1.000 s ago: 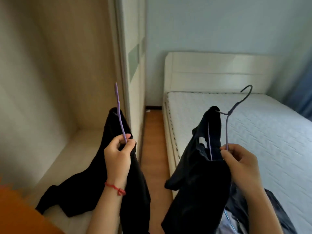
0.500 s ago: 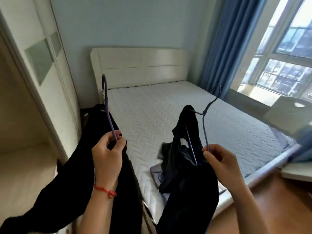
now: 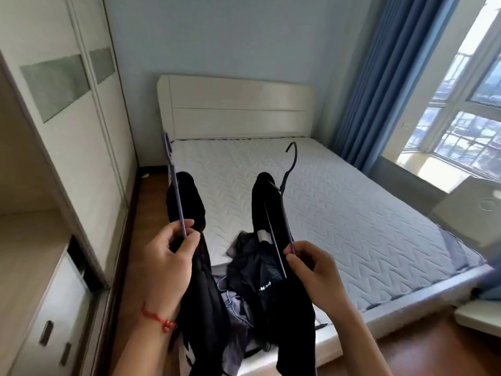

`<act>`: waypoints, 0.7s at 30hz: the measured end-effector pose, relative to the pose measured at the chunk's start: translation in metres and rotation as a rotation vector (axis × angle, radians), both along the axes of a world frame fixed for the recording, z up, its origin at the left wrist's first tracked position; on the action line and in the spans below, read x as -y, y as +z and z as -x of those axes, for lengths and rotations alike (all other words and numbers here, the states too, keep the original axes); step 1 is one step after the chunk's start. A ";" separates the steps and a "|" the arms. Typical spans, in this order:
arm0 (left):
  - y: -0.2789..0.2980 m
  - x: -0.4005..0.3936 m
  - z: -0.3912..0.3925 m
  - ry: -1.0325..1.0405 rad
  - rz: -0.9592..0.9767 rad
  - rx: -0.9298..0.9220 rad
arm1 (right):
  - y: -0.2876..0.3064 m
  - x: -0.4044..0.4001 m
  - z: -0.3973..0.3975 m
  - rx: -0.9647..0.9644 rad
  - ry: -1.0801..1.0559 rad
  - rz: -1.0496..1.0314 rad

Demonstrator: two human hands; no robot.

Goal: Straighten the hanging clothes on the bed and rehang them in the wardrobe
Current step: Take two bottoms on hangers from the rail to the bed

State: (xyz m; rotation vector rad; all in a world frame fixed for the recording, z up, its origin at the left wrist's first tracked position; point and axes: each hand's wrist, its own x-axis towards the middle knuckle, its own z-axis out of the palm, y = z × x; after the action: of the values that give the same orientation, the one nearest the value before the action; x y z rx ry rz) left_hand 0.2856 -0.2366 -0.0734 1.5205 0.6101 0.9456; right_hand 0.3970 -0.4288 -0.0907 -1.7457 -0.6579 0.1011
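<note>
My left hand [image 3: 168, 256] pinches a purple hanger [image 3: 173, 183] whose black garment [image 3: 202, 289] droops down past my wrist. My right hand [image 3: 311, 270] grips a second purple hanger [image 3: 288, 169] by its lower end, and a black garment with white lettering [image 3: 271, 270] hangs from it. Both hangers are held up over the foot of the bed [image 3: 339, 213]. More dark clothes [image 3: 241, 256] lie heaped on the mattress between my hands. The open wardrobe [image 3: 32, 202] stands at the left.
A sliding wardrobe door [image 3: 81, 137] and low drawers [image 3: 51, 329] line the left side. Wooden floor [image 3: 143, 202] runs between wardrobe and bed. Blue curtains [image 3: 379, 85] and a window [image 3: 466, 109] are at the right, with a white ledge [image 3: 479, 316] near the bed's corner.
My view has swung right from the wardrobe interior to the bed and window. Both hands keep their hold on the hangers, now over the foot of the bed.
</note>
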 end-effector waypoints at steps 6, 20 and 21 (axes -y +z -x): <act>-0.011 0.009 -0.036 0.049 0.059 0.012 | -0.006 -0.008 -0.042 -0.032 0.101 -0.035; -0.086 0.001 -0.213 0.006 0.056 -0.049 | -0.089 -0.033 -0.187 -0.202 0.018 0.132; -0.095 0.005 -0.226 -0.026 0.055 -0.077 | -0.100 -0.034 -0.195 -0.221 0.005 0.158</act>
State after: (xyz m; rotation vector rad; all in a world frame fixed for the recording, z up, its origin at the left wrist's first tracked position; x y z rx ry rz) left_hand 0.5112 -0.2412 -0.1683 1.5173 0.6641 0.8469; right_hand 0.5921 -0.3950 -0.1908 -1.8518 -0.5029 0.3521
